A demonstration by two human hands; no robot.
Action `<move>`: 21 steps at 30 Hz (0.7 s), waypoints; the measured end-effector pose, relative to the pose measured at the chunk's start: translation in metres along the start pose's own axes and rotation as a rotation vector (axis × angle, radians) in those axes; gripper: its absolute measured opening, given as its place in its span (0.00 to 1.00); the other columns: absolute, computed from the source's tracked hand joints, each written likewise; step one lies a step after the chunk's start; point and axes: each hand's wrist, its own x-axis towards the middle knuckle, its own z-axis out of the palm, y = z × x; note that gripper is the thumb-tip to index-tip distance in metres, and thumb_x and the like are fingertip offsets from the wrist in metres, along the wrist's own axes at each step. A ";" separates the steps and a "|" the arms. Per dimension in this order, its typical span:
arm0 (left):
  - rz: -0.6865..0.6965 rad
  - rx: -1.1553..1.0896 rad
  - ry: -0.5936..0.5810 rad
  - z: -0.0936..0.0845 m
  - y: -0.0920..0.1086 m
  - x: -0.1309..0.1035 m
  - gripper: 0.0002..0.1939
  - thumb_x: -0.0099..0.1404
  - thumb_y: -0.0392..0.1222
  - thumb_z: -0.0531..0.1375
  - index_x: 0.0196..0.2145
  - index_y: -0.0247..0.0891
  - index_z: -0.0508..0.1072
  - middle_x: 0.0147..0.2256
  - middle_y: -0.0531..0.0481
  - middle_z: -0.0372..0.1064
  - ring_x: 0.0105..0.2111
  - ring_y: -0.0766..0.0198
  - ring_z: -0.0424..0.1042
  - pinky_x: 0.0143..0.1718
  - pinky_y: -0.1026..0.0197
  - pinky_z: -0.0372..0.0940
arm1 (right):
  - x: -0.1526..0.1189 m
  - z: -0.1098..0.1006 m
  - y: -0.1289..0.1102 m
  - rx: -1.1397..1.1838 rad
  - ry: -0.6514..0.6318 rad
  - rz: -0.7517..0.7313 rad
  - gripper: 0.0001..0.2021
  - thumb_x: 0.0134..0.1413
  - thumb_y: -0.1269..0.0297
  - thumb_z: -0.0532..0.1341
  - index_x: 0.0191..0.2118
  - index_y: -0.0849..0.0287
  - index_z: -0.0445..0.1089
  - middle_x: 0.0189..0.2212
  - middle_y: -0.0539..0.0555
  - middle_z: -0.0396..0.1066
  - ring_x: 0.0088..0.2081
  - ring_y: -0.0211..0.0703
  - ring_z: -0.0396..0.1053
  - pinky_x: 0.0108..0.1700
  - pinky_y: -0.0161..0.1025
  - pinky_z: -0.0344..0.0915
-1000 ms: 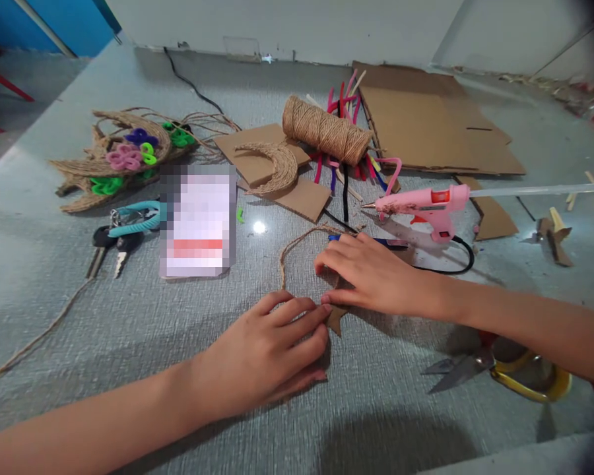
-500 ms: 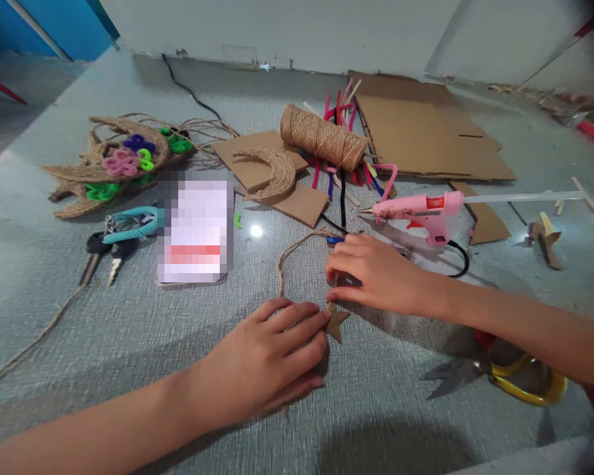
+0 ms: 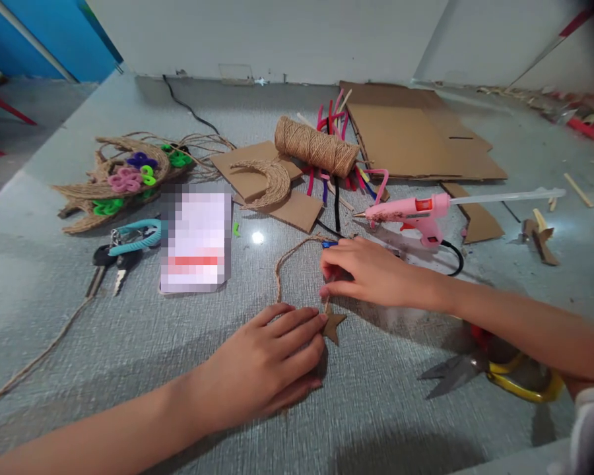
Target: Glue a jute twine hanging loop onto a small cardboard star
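Observation:
My left hand point(image 3: 272, 359) rests palm down on the cloth-covered table, fingers together over the left part of a small cardboard star point(image 3: 334, 326). What lies under the palm is hidden. Just above the star, my right hand point(image 3: 361, 272) has its thumb and fingers bent round toward a piece of twine that runs up from the star. A loop of twine point(image 3: 278, 267) curves from my left hand up toward my right fingers. Beside the right fingers a blue object point(image 3: 329, 244) shows in part.
Beyond my right hand lies a pink glue gun point(image 3: 416, 214); open scissors point(image 3: 505, 376) sit under the right forearm. Farther back are a twine spool point(image 3: 317, 146), cardboard point(image 3: 406, 132) and a twine crescent point(image 3: 274, 183). Phone point(image 3: 195, 241), keys point(image 3: 121, 260) and decorated crescents point(image 3: 123, 178) are left.
The camera view has shifted slightly. My right hand's thumb and fingers have moved a little at the twine above the star; my left hand stays on the star.

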 end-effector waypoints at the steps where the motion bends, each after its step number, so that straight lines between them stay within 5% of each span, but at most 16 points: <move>1: 0.001 0.000 0.000 0.000 0.000 0.000 0.14 0.69 0.45 0.49 0.42 0.34 0.70 0.49 0.46 0.70 0.48 0.57 0.68 0.47 0.54 0.64 | -0.001 -0.001 0.000 0.006 0.011 0.018 0.13 0.55 0.53 0.59 0.31 0.59 0.63 0.29 0.49 0.66 0.32 0.38 0.60 0.35 0.36 0.49; 8: 0.009 0.009 -0.003 -0.001 0.001 0.000 0.15 0.69 0.45 0.49 0.42 0.33 0.70 0.49 0.45 0.69 0.47 0.56 0.69 0.46 0.53 0.65 | -0.002 0.006 0.002 -0.019 -0.004 -0.054 0.14 0.53 0.53 0.61 0.30 0.59 0.63 0.28 0.48 0.67 0.33 0.39 0.60 0.36 0.37 0.49; 12: 0.013 0.027 0.009 -0.001 -0.001 0.001 0.14 0.70 0.42 0.49 0.46 0.32 0.69 0.49 0.46 0.69 0.47 0.57 0.69 0.45 0.53 0.67 | -0.013 0.000 0.002 -0.019 0.143 -0.036 0.13 0.56 0.54 0.58 0.31 0.59 0.64 0.28 0.49 0.66 0.33 0.38 0.60 0.36 0.36 0.51; 15: 0.027 0.008 0.033 -0.002 -0.004 0.001 0.15 0.71 0.34 0.45 0.47 0.32 0.68 0.48 0.46 0.70 0.47 0.58 0.69 0.43 0.54 0.68 | -0.039 -0.014 0.009 0.005 0.288 0.113 0.14 0.59 0.54 0.54 0.29 0.59 0.63 0.26 0.50 0.65 0.30 0.36 0.60 0.33 0.35 0.52; 21: -0.094 -0.229 -0.040 0.000 -0.009 0.009 0.11 0.70 0.36 0.48 0.45 0.35 0.68 0.46 0.45 0.67 0.43 0.60 0.68 0.41 0.57 0.68 | -0.108 -0.030 0.046 -0.095 0.287 0.582 0.16 0.55 0.51 0.57 0.24 0.57 0.63 0.20 0.47 0.63 0.22 0.33 0.56 0.28 0.36 0.51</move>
